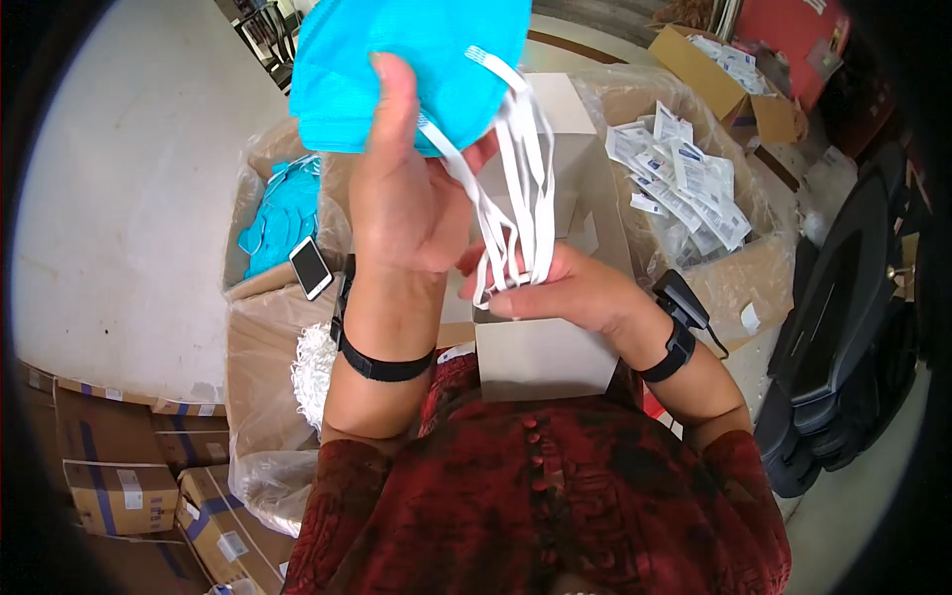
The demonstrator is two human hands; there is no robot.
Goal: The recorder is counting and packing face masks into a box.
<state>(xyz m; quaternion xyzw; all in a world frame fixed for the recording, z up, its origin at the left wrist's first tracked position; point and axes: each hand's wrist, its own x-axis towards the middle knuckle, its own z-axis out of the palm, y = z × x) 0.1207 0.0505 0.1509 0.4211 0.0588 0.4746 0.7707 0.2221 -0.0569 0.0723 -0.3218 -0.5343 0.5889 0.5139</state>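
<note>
Masks (441, 59): blue, held together as a stack at the upper middle of the view, raised above the open carton (545, 357) and cut off by the top edge; their exact number cannot be told.
Straps (540, 169): white bands attached to the masks, running in a gathered bundle from the stack down to the right hand.
Left hand (412, 203): pinching the stack, thumb upright across the near face, fingers mostly hidden behind it.
Right hand (560, 293): closed around the lower ends of the straps, thumb in front; some fingertips are hidden.
Armbands (389, 369): black, one on each forearm; a dark device (679, 297) with a short cable sits beside the right one.
Carton position: below the hands, pale inside, directly before the wearer's dark red patterned top (565, 486).
Left boxes (256, 347): lined cardboard; the farther holds loose blue masks (278, 223), the nearer a heap of white loops (314, 372).
Phone (311, 268): dark screen, pale rim, resting where these two boxes meet.
Right box (729, 283): plastic-lined, holding piled white packets (684, 178).
Surroundings: smaller packet-filled box (684, 59) at upper right; black padded chair (843, 327) at right; taped cartons (129, 486) at lower left.
</note>
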